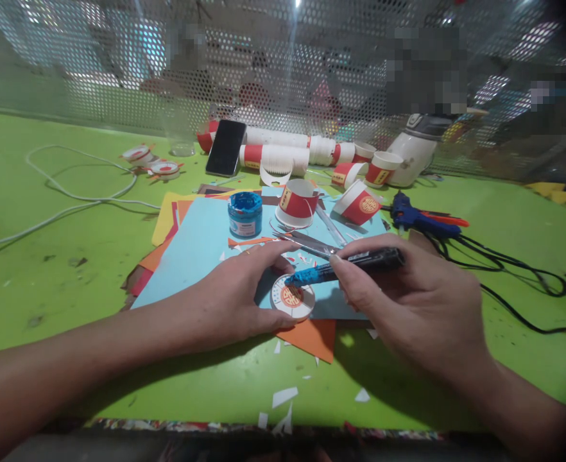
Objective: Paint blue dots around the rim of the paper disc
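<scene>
My left hand (244,289) curves around a round white paper disc (277,294), thumb at its near edge and fingers at the far side. The disc bears an orange-red emblem and small blue marks on its left part. In my right hand (408,301) is a black marker (374,258), its front end coated in thick blue paint and resting at the disc's upper edge. Just beyond lie open-bladed scissors (312,245), partly hidden by my hands. An open jar of blue paint (245,221) and a red-and-white paper cup (296,206) stand on light blue paper (181,256).
Behind are a phone (226,147), stacked paper cups (283,157) and a white jug (411,154). A blue glue gun (418,218) with black cable lies right. Left are cut cup pieces (163,169) and a white cord (71,196). Paper scraps (284,398) litter the front.
</scene>
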Tool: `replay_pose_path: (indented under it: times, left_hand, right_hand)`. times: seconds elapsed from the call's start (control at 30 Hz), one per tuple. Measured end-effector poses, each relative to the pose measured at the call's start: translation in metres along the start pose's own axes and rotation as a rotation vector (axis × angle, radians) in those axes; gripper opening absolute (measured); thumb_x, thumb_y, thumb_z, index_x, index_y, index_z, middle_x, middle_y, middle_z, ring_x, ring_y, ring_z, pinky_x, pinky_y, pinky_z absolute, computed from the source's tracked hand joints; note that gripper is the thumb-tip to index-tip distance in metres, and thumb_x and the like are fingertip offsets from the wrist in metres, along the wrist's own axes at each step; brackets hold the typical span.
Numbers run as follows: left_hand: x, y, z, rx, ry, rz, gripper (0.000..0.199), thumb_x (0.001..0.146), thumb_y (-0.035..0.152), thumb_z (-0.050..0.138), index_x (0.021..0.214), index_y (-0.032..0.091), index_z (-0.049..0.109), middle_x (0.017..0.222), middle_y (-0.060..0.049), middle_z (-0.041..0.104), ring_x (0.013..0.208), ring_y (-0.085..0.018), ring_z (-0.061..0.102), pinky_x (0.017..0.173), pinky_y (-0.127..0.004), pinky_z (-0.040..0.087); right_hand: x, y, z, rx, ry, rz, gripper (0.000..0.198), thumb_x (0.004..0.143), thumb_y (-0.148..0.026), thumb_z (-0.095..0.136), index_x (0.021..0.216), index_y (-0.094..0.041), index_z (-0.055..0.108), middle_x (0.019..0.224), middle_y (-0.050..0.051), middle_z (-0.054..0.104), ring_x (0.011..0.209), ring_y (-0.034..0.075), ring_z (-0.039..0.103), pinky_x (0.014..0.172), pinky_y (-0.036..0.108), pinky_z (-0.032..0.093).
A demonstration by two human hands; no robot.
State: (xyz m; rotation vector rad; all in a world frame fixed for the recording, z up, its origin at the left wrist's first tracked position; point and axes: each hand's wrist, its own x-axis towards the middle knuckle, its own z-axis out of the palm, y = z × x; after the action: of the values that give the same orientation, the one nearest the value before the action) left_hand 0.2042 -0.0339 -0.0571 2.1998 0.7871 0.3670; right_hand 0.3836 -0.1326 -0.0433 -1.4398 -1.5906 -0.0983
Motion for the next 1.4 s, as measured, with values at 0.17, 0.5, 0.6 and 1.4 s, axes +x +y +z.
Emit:
replay_pose_path:
  times: [0.17,0.5,0.6,1.4]
  left_hand:
    - [0.000,0.000,0.000,-0.005,-0.002,-0.005,0.082,0.068,0.026,0.078,0.143,0.021,0.045,0.127,-0.010,0.067,0.116,-0.031,0.062,0.100,-0.045,0.048]
    - [0.001,-0.003,0.000,-0.024,0.002,0.025,0.075,0.068,0.027,0.077,0.137,0.024,0.050,0.122,-0.006,0.068,0.109,-0.028,0.064,0.092,-0.039,0.052]
    - [0.002,-0.002,-0.001,-0.012,-0.002,0.034,0.071,0.069,0.029,0.077,0.135,0.024,0.051,0.122,-0.006,0.068,0.110,-0.027,0.064,0.093,-0.038,0.051]
    - [-0.001,-0.004,-0.001,0.003,-0.010,-0.006,0.082,0.070,0.031,0.078,0.143,0.022,0.043,0.124,-0.008,0.067,0.112,-0.029,0.062,0.096,-0.042,0.049]
  right_hand:
    - [0.002,0.000,-0.001,0.008,-0.028,0.022,0.007,0.085,-0.020,0.069,0.080,-0.021,0.065,0.057,-0.007,0.061,0.044,0.007,0.052,0.044,0.021,0.043]
    - [0.010,0.001,-0.007,0.030,-0.178,0.105,0.007,0.088,-0.021,0.065,0.081,-0.018,0.064,0.055,-0.006,0.061,0.042,0.007,0.053,0.041,0.021,0.041]
    - [0.009,0.003,-0.005,0.095,-0.159,0.128,0.012,0.090,-0.024,0.065,0.080,-0.018,0.064,0.053,-0.007,0.059,0.041,0.007,0.053,0.042,0.019,0.043]
    - [0.004,0.000,-0.009,0.078,-0.047,0.088,0.012,0.087,-0.023,0.068,0.076,-0.021,0.064,0.056,-0.007,0.061,0.039,0.006,0.049,0.040,0.021,0.041]
